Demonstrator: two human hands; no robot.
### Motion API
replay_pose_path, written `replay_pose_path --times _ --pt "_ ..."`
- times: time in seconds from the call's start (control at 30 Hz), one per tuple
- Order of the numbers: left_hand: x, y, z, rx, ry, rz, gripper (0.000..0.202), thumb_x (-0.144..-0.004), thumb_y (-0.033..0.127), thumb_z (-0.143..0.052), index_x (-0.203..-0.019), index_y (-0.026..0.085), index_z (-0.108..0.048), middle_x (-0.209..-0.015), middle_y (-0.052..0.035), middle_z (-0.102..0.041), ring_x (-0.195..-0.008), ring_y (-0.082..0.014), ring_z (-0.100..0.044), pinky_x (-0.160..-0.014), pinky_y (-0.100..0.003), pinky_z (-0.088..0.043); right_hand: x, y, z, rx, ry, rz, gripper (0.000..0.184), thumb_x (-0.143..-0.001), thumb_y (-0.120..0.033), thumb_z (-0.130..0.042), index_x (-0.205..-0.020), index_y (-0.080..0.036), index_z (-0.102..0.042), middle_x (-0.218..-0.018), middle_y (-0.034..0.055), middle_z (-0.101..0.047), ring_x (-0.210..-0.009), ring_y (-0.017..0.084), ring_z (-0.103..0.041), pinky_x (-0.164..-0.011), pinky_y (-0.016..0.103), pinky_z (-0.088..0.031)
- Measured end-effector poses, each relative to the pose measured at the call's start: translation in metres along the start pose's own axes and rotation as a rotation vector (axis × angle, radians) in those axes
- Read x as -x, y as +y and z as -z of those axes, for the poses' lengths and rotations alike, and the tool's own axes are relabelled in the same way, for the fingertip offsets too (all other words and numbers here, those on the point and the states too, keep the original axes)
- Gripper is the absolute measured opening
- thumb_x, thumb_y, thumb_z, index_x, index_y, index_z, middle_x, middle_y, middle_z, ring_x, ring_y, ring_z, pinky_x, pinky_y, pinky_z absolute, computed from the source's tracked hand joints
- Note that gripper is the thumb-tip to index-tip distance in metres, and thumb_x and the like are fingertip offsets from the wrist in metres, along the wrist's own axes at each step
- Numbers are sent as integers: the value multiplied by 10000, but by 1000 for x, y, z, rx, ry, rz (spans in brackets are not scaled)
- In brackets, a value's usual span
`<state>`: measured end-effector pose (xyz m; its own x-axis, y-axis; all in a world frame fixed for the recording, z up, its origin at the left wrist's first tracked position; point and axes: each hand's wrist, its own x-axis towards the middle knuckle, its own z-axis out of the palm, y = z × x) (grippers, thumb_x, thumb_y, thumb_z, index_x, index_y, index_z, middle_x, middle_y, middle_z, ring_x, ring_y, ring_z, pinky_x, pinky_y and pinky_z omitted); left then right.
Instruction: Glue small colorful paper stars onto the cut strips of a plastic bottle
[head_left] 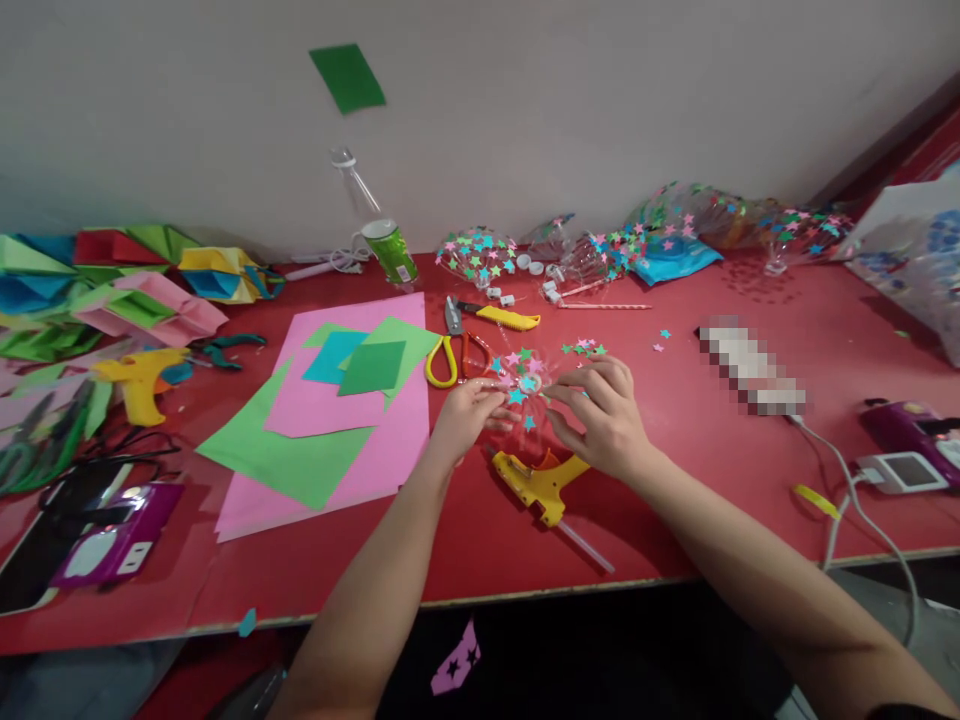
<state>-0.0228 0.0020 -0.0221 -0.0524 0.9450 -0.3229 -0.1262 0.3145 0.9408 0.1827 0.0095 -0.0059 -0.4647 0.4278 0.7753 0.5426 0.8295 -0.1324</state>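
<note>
In the middle of the red table, a clear plastic piece with strips spreading from a round centre (529, 382) carries pink, green and blue paper stars. My left hand (469, 418) pinches one side of it, near a blue star. From the other side, my right hand (600, 408) reaches in with thumb and index finger nearly together at its edge; what they hold is too small to make out. Just below lies a yellow hot glue gun (541, 487), its clear glue stick pointing toward the table's front edge. Loose stars (583, 348) are scattered behind my right hand.
Pliers (442, 355) and a yellow cutter (508, 317) lie behind my left hand. Coloured paper sheets (322, 420) spread to the left, beside another glue gun (142, 380). Star-covered plastic pieces (480, 258) and a bottle (386, 245) line the wall. A charging cable (832, 450) trails at right.
</note>
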Motion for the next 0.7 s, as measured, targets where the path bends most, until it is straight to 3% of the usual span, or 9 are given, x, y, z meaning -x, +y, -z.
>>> replay_pose_path --times 0.1,0.23,0.4,0.5,0.7 --pt "2 3 -2 57 -28 25 161 -784 155 -645 -933 103 -616 -842 -84 -731 -643 -159 -715 -582 -250 -576 1 -2 -3 7 -10 22 255 -843 -180 -621 -1082 -270 -615 -964 39 -666 -921 228 -544 -955 464 -429" --pt "3 8 -2 161 -51 70 126 -800 90 -599 -923 95 -626 -893 -114 -749 -701 -166 -730 -611 -237 -570 -1 3 3 -15 69 -5 256 -831 -130 -604 -1048 -266 -607 -921 34 -664 -881 218 -565 -919 447 -450" --pt "6 13 0 253 -33 78 115 -812 50 -552 -903 77 -617 -903 -145 -758 -762 -189 -745 -651 -243 -568 -4 24 11 -56 147 -293 203 -864 -125 -507 -954 -256 -634 -940 50 -645 -899 226 -588 -858 432 -449" --pt "6 13 0 265 -30 66 120 -816 50 -550 -910 75 -620 -903 -143 -760 -773 -194 -748 -656 -241 -570 -3 36 5 -167 33 -462 207 -836 -124 -479 -902 -235 -640 -952 63 -638 -934 239 -599 -849 420 -466" --pt "8 11 -2 250 -44 75 113 -810 63 -558 -884 79 -642 -907 -129 -759 -784 -204 -751 -650 -241 -574 4 37 -11 -284 -226 -590 142 -858 -219 -492 -934 -212 -611 -934 76 -639 -872 216 -619 -806 357 -489"
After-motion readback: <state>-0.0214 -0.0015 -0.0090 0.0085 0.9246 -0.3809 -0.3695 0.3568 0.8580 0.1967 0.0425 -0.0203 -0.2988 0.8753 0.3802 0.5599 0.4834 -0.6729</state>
